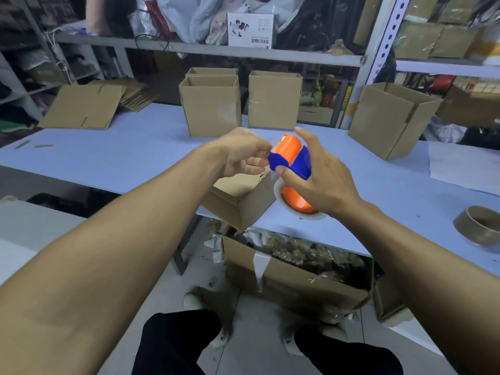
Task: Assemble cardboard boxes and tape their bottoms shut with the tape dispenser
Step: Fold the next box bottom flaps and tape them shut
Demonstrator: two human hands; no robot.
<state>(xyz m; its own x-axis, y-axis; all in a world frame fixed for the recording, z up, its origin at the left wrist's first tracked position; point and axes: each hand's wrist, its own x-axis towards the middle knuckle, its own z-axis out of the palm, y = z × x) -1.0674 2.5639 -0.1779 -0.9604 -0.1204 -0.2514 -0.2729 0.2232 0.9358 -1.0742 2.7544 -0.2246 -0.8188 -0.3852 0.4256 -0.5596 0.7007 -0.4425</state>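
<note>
The right hand (322, 174) grips the orange-and-blue tape dispenser (290, 158) in the air above the table's (108, 155) near edge, thumb and fingers curled round its blue body, with the clear tape roll (297, 204) hanging below the palm. The left hand (244, 152) meets the dispenser's front end, its fingertips pinched at the cutter where the tape end (272, 150) appears to sit; whether it actually holds tape is hard to tell. Directly beneath both hands a small cardboard box (240, 201) lies at the table's near edge, partly overhanging it, flaps up. Along the far edge stand open assembled boxes: two together (211, 106) near the middle, one (274, 100) just beside them, and a larger one (389, 120) toward the far right corner. Flattened cardboard blanks (84, 106) lie at the far left corner. An empty tape core (479, 224) rests near the right edge. On the floor under the table sits an open carton (292, 280) of scraps.
</note>
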